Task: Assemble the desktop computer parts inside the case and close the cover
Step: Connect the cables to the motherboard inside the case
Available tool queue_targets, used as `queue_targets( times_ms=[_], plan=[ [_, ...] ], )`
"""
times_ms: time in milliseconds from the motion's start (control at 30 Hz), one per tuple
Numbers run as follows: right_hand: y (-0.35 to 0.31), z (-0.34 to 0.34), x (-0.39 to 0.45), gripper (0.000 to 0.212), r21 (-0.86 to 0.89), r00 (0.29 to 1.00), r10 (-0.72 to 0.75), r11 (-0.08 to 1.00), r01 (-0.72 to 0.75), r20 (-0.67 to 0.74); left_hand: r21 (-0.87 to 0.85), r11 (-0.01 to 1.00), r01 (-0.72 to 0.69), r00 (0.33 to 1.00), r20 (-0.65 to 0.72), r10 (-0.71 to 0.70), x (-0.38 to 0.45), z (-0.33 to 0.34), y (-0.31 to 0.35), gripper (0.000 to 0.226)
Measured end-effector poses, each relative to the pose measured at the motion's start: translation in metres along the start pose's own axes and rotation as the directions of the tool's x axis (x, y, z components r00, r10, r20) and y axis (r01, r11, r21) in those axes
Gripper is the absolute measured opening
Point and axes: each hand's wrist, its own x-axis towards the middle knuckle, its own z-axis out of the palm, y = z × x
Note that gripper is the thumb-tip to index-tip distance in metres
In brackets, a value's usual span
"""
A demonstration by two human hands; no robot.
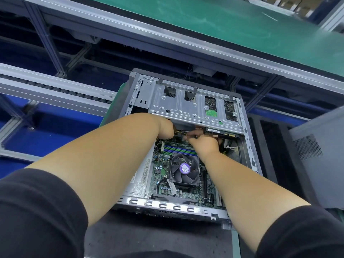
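The open computer case (186, 146) lies flat on the bench (149, 239), its drive cage (193, 105) at twelve o'clock and its fan (184, 169) near centre. The left hand (165, 129) reaches under the cage among the cables (179, 134), fingers hidden, so its grip I cannot tell. The right hand (203, 141) pinches those cables. The side cover (320, 153) sits at three o'clock.

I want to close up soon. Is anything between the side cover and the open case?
Yes. Both forearms reach over the case opening, left hand and right hand working at cables under the drive cage. The cover leans apart, at the right.
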Motion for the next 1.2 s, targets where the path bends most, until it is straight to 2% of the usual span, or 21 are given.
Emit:
queue_targets(
  times_ms=[100,167,233,333,433,533,633,800,867,1000,1133,1200],
  plan=[
    [-0.003,-0.001,0.001,0.007,-0.043,1.000,-0.001,0.999,0.001,0.003,-0.006,1.000,0.004,1.000,-0.009,-0.004,0.001,0.001,-0.001,0.032],
    [-0.003,-0.002,0.003,0.003,-0.103,1.000,-0.009,0.995,0.011,0.022,-0.011,1.000,0.003,1.000,-0.007,-0.003,0.002,0.001,-0.001,0.024],
    [-0.004,-0.003,0.005,0.010,-0.102,0.999,-0.024,0.994,0.029,0.049,-0.012,1.000,0.004,1.000,-0.001,-0.004,0.002,0.001,-0.001,0.018],
    [-0.006,-0.004,0.009,0.014,-0.124,0.994,0.003,0.992,0.011,0.112,-0.013,1.000,0.004,1.000,0.011,-0.004,0.002,0.001,-0.002,0.021],
    [-0.010,-0.003,0.015,0.003,-0.025,0.992,0.025,0.999,-0.023,0.124,-0.017,1.000,0.024,0.999,0.024,-0.023,-0.002,0.000,-0.001,0.021],
    [-0.014,-0.004,0.021,0.009,0.000,0.986,0.039,0.999,-0.040,0.160,-0.033,0.999,0.030,0.999,0.040,-0.029,-0.004,-0.001,0.000,0.020],
    [-0.017,-0.006,0.022,0.027,0.010,0.979,0.050,0.999,-0.053,0.197,-0.066,0.997,0.038,0.999,0.038,-0.035,-0.007,-0.003,0.004,0.014],
    [-0.020,-0.012,0.014,0.035,-0.125,0.980,0.068,0.991,-0.045,0.184,-0.091,0.996,0.009,0.999,0.040,-0.005,-0.011,-0.002,0.008,0.012],
    [-0.020,-0.012,0.008,0.039,-0.181,0.977,0.080,0.983,-0.044,0.195,-0.095,0.995,-0.028,0.998,0.047,0.032,-0.012,-0.002,0.008,0.016],
    [-0.018,-0.017,-0.014,0.037,-0.135,0.992,-0.037,0.989,0.053,0.117,-0.105,0.993,-0.056,0.998,0.006,0.057,-0.017,-0.004,0.011,0.034],
    [-0.028,-0.030,-0.038,0.063,-0.205,0.957,-0.002,0.977,0.065,0.291,-0.045,0.997,-0.067,0.997,0.039,0.069,-0.023,-0.007,0.012,0.052],
    [-0.030,-0.037,-0.050,0.071,-0.273,0.946,0.040,0.961,0.052,0.322,-0.002,0.997,-0.073,0.995,0.062,0.073,-0.027,-0.008,0.013,0.056]
  ],
)
